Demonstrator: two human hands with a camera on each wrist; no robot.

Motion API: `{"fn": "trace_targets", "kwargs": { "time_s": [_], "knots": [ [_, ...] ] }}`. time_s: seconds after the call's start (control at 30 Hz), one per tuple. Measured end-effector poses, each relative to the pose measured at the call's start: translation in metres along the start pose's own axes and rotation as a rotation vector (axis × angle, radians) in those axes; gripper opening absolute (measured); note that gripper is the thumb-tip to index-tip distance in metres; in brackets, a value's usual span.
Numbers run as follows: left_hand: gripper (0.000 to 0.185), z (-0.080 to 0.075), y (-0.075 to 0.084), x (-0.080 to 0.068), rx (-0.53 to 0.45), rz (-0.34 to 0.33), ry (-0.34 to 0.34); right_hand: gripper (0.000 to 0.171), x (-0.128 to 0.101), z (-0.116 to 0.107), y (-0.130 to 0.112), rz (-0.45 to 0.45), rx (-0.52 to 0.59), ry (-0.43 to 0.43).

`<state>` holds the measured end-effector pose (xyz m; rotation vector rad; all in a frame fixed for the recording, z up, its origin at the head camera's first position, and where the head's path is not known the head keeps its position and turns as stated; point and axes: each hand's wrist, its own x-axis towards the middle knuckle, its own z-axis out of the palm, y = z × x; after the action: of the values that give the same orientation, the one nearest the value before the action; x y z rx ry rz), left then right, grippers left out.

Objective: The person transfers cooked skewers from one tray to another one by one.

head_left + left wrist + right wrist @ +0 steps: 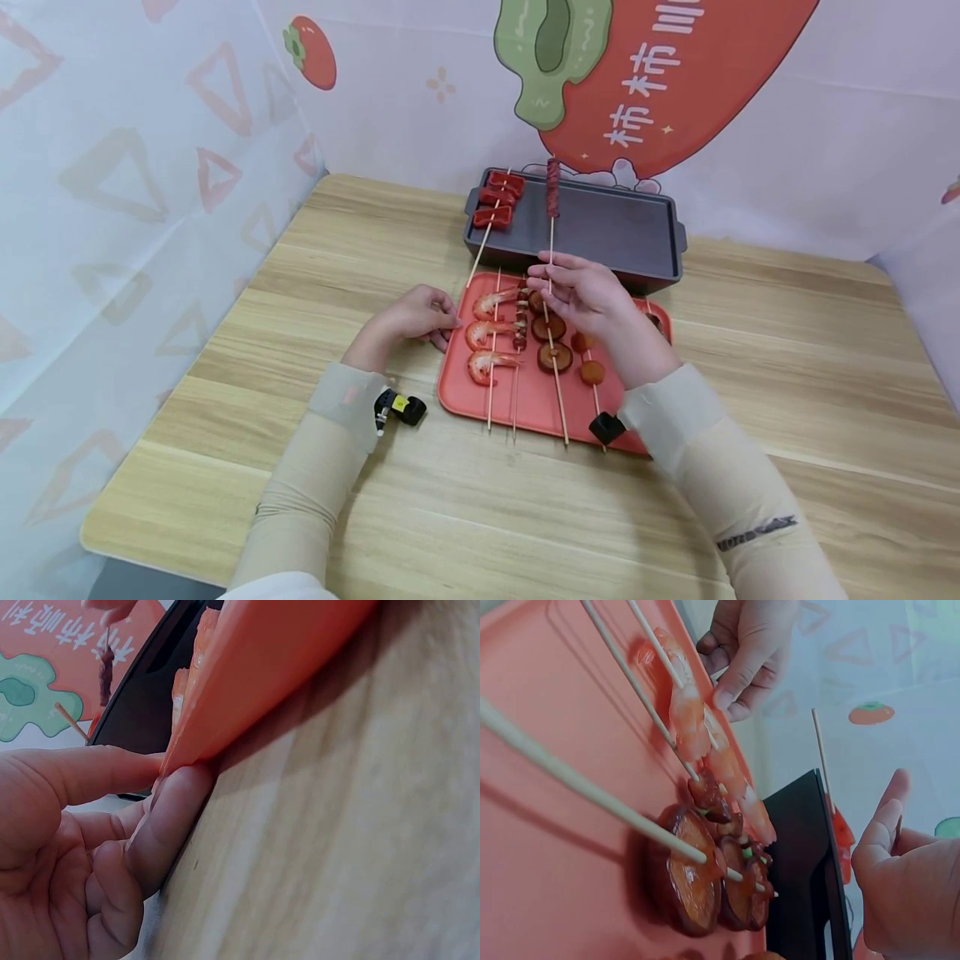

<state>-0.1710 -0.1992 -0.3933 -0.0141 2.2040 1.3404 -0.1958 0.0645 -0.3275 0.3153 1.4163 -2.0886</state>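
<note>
My left hand [420, 315] pinches the left rim of a red tray [459, 392], one finger beneath the edge in the left wrist view. In my right hand [588, 292] is the bare stick of a skewer of dark red meat [552, 187], gripped between thumb and fingers. Its meat end points away, over the black grill pan [615, 221]. Below that hand on the tray lie a shrimp skewer [481, 336], a thin skewer of small brown pieces [521, 321], a mushroom skewer [553, 358] and a skewer of round orange pieces [592, 372].
A skewer of red pieces [492, 217] lies across the pan's left end, its stick reaching down to the tray's rim. Another skewer [655, 317] shows partly behind my right wrist. The wooden table [300, 275] meets printed cloth walls at the back and left.
</note>
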Motion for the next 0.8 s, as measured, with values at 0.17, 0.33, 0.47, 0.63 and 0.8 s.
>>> {"fn": "trace_targets", "kwargs": {
  "time_s": [0.17, 0.33, 0.47, 0.63, 0.8],
  "knots": [
    [0.010, 0.000, 0.000, 0.000, 0.006, -0.010, 0.009, 0.048, -0.013, -0.010, -0.003, -0.030, -0.012, -0.037],
    [0.011, 0.000, 0.000, 0.000, 0.006, -0.004, 0.008, 0.047, -0.030, -0.022, -0.004, -0.062, -0.040, -0.048],
    [0.011, 0.000, 0.000, 0.000, 0.006, -0.009, 0.012, 0.036, -0.043, -0.032, 0.001, -0.077, -0.076, -0.064],
    [0.012, -0.001, 0.000, 0.000, 0.005, -0.007, 0.017, 0.022, -0.060, -0.045, 0.012, -0.073, -0.063, -0.108],
    [0.012, 0.000, 0.000, 0.002, 0.004, -0.004, 0.016, 0.021, -0.074, -0.057, 0.023, -0.068, -0.044, -0.144]
  ]
}}
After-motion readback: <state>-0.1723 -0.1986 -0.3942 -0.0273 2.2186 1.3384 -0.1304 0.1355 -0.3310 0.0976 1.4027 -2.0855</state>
